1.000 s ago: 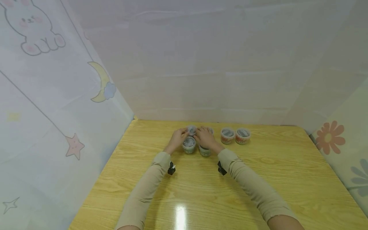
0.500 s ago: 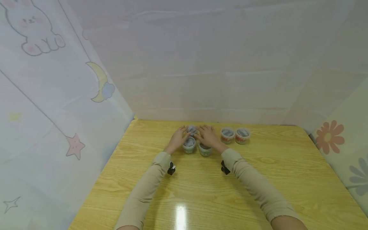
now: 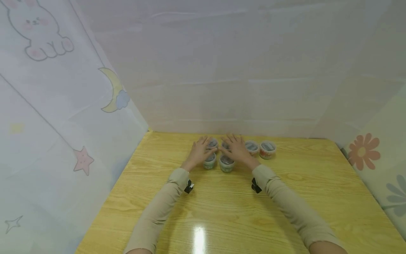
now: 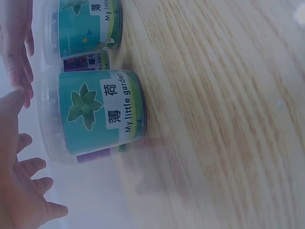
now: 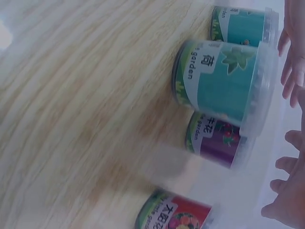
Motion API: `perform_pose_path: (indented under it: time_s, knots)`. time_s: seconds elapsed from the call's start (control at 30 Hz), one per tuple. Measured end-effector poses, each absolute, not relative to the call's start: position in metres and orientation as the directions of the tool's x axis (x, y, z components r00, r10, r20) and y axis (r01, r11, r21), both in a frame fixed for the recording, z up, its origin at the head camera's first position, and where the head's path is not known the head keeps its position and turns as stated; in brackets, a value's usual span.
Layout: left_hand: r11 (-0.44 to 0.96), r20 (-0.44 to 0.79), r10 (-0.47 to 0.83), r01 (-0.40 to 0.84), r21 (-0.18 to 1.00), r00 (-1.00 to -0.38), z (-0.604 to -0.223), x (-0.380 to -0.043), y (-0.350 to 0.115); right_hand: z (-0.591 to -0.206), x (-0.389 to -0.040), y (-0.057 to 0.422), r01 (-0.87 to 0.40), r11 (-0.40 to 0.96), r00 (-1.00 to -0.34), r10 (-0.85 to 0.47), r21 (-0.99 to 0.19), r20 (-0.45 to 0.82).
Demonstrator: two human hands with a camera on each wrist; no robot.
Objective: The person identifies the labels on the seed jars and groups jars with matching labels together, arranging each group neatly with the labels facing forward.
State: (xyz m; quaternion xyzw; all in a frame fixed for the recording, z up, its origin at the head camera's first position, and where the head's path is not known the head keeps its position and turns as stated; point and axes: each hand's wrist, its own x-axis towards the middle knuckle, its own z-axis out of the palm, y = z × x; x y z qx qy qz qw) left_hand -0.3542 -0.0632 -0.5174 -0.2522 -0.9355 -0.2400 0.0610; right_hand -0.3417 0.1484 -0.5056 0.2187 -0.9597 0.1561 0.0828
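Note:
Four small lidded plastic cups stand grouped under my hands, two in front and two behind. My left hand (image 3: 198, 153), fingers spread, hovers over the left pair; its thumb overlaps the front-left teal cup (image 3: 209, 164). Fingers spread as well, my right hand (image 3: 238, 151) is above the right pair, over the front-right teal cup (image 3: 226, 166). Behind it the back-right cup is partly covered by that hand. The back-left cup (image 3: 213, 143) shows beside my left fingers. In the right wrist view a purple-labelled cup (image 5: 217, 143) stands behind a teal mint-leaf cup (image 5: 221, 83). Neither hand grips anything.
Two red-labelled cups stand just right of the group, the nearer one (image 3: 252, 146) close to my right hand and the other (image 3: 268, 150) beyond it. The wooden table (image 3: 203, 204) ends at a pale curtain (image 3: 241, 88) behind the cups.
My right hand has shifted right and its fingers have spread, uncovering more of the front-right cup. The left hand's fingers have spread and reach farther over the left cups. The cups stay in place.

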Motion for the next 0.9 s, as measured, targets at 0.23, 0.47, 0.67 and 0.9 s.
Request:
perform_pose_path:
  time_s: [0.23,0.47,0.67,0.9]
  knots:
    - [0.771,0.224,0.463,0.514,0.375,-0.858,-0.512,-0.349,-0.06,-0.5,-0.336,0.158,-0.427,0.864,-0.9,-0.377,-0.267,0.218]
    - [0.793,0.191,0.478,0.514,0.325,-0.858,-0.509,-0.344,-0.058,-0.497,-0.33,0.166,-0.42,0.877,-0.901,-0.372,-0.235,0.221]
    - [0.795,0.202,0.492,0.532,0.292,-0.847,-0.507,-0.342,-0.055,-0.497,-0.325,0.175,-0.427,0.872,-0.897,-0.377,-0.238,0.23]
    - [0.79,0.241,0.523,0.571,0.222,-0.818,-0.507,-0.341,-0.051,-0.492,-0.324,0.187,-0.413,0.885,-0.9,-0.362,-0.213,0.242]
